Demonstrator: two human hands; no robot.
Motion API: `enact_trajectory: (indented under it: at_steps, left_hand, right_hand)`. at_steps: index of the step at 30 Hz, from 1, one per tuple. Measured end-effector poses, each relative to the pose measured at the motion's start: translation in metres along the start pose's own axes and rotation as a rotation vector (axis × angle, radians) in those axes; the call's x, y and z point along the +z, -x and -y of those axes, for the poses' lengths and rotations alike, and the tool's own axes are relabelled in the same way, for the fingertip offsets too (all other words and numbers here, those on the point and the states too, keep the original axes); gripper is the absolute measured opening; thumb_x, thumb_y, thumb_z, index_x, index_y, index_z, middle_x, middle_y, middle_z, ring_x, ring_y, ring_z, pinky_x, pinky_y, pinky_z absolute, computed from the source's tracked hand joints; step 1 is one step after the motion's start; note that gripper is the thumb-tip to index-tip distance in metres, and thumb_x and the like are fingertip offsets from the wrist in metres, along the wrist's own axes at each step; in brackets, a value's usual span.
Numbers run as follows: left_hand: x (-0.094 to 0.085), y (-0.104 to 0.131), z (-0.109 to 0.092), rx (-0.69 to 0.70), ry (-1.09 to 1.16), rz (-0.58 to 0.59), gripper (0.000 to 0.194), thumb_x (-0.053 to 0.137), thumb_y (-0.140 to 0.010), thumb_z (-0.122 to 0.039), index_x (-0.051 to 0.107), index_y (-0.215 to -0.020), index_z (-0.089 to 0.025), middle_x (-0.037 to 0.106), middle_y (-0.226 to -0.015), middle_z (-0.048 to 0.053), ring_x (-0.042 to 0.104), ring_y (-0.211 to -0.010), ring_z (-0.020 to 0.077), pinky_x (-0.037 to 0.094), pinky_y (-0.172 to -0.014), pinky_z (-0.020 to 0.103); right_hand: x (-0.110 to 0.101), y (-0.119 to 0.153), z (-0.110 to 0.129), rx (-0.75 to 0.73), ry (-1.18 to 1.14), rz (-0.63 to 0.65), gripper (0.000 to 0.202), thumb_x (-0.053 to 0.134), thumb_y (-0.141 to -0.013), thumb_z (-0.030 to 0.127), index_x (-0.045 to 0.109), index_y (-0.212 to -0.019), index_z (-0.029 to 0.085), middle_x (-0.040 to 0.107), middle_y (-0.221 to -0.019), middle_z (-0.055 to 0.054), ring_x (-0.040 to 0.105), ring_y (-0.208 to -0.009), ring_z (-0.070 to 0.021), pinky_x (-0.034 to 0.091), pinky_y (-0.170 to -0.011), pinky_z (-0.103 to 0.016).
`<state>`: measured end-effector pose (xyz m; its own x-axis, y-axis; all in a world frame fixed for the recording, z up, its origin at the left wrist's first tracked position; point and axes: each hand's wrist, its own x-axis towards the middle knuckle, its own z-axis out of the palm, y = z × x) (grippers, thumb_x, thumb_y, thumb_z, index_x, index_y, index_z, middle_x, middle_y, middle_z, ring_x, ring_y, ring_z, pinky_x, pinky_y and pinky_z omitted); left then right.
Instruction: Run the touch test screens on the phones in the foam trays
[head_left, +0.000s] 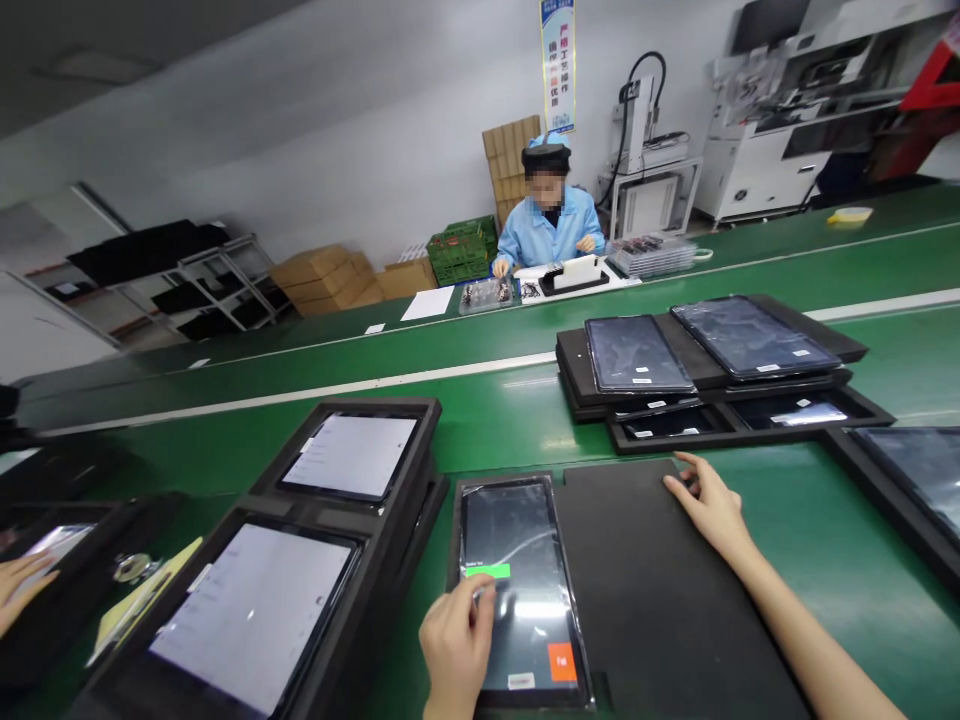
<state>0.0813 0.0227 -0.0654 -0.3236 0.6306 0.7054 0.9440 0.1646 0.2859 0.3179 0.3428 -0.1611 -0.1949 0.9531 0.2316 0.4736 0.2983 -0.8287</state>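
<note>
A tablet point(517, 530) lies face up in a black foam tray point(630, 560), under clear film. Its dark screen shows a green bar and an orange square. My left hand point(459, 640) is closed, fingers curled, with the fingertips at the screen just below the green bar; nothing shows in its grasp. At the far right corner of the tray, my right hand point(709, 505) has its thumb on top and its fingers bent round the edge. The tray's right half shows a plain black surface.
Left stands a stack of foam trays point(382, 530) with two lit tablets. Stacked trays with dark tablets point(637, 355) sit back right; another tablet point(919, 470) lies far right. A person's hand point(22, 585) shows at the left edge. Across the green bench, a person in blue point(551, 235) works.
</note>
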Motion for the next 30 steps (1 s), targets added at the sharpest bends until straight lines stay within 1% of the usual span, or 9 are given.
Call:
enact_trajectory:
  at_steps: [4,6,8,10,12,14,17,23,30]
  left_hand:
    - [0.001,-0.01,-0.001,-0.017,0.059,0.205,0.035,0.041,-0.106,-0.029,0.063,-0.08,-0.021,0.067,-0.071,0.001,0.064,-0.066,0.0151,0.048,-0.063,0.027]
    - [0.003,-0.009,-0.003,0.034,0.095,0.318,0.029,0.042,-0.105,-0.03,0.066,-0.091,-0.021,0.07,-0.079,0.001,0.066,-0.073,0.0169,0.051,-0.072,0.03]
    - [0.005,-0.006,-0.008,0.074,0.076,0.413,0.023,0.047,-0.103,-0.032,0.065,-0.113,-0.022,0.074,-0.097,0.005,0.068,-0.09,0.0219,0.049,-0.091,0.041]
    - [0.006,-0.002,-0.014,0.093,0.042,0.514,0.038,0.054,-0.1,-0.034,0.055,-0.136,-0.023,0.072,-0.117,0.008,0.063,-0.109,0.0285,0.033,-0.111,0.056]
    - [0.006,0.001,-0.018,0.081,0.042,0.617,0.052,0.056,-0.098,-0.035,0.045,-0.147,-0.024,0.068,-0.129,0.008,0.056,-0.122,0.0324,0.009,-0.119,0.065]
    - [0.004,0.002,-0.02,0.038,0.057,0.686,0.057,0.053,-0.099,-0.037,0.038,-0.152,-0.026,0.065,-0.135,0.008,0.051,-0.128,0.034,-0.011,-0.118,0.067]
    - [0.0,-0.002,-0.018,-0.016,0.096,0.757,0.056,0.05,-0.1,-0.039,0.036,-0.154,-0.027,0.061,-0.141,0.009,0.045,-0.134,0.0353,-0.023,-0.112,0.069]
    - [-0.005,-0.023,-0.011,-0.046,0.133,0.869,0.051,0.053,-0.097,-0.036,0.047,-0.146,-0.026,0.064,-0.135,0.01,0.046,-0.134,0.0363,-0.013,-0.113,0.075]
    - [-0.003,-0.053,-0.013,0.052,0.188,0.947,0.039,0.053,-0.098,-0.031,0.055,-0.137,-0.029,0.066,-0.133,0.007,0.05,-0.13,0.032,-0.006,-0.116,0.076]
  right_hand:
    - [-0.014,-0.005,-0.001,0.058,-0.091,-0.102,0.056,0.048,-0.079,0.077,0.055,-0.083,0.021,0.048,-0.059,0.001,0.044,-0.054,-0.0185,0.035,-0.056,-0.029]
    - [-0.02,-0.006,-0.001,0.081,-0.123,-0.129,0.058,0.044,-0.08,0.081,0.048,-0.075,0.023,0.041,-0.054,0.003,0.038,-0.05,-0.0166,0.031,-0.051,-0.029]
    - [-0.022,-0.007,0.001,0.084,-0.149,-0.122,0.06,0.041,-0.082,0.082,0.045,-0.07,0.024,0.04,-0.053,0.003,0.037,-0.049,-0.016,0.03,-0.05,-0.028]
    - [-0.021,-0.005,0.003,0.078,-0.16,-0.1,0.062,0.041,-0.082,0.083,0.044,-0.068,0.024,0.042,-0.055,0.002,0.04,-0.051,-0.0165,0.032,-0.051,-0.028]
    - [-0.019,-0.004,0.005,0.073,-0.152,-0.081,0.063,0.045,-0.081,0.084,0.046,-0.066,0.023,0.043,-0.055,0.001,0.041,-0.052,-0.0169,0.033,-0.052,-0.028]
    - [-0.017,-0.003,0.007,0.071,-0.138,-0.068,0.063,0.046,-0.079,0.084,0.048,-0.065,0.022,0.045,-0.055,0.001,0.042,-0.053,-0.0175,0.034,-0.053,-0.028]
    - [-0.016,-0.002,0.008,0.07,-0.119,-0.056,0.064,0.046,-0.078,0.084,0.051,-0.065,0.022,0.048,-0.055,0.0,0.044,-0.054,-0.0188,0.035,-0.054,-0.028]
    - [-0.017,-0.003,0.01,0.068,-0.083,-0.041,0.062,0.044,-0.079,0.082,0.05,-0.064,0.022,0.048,-0.056,0.0,0.045,-0.056,-0.019,0.035,-0.055,-0.028]
    - [-0.014,-0.003,0.011,0.067,-0.039,-0.023,0.063,0.042,-0.078,0.083,0.052,-0.064,0.023,0.05,-0.056,-0.001,0.047,-0.057,-0.0199,0.035,-0.054,-0.027]
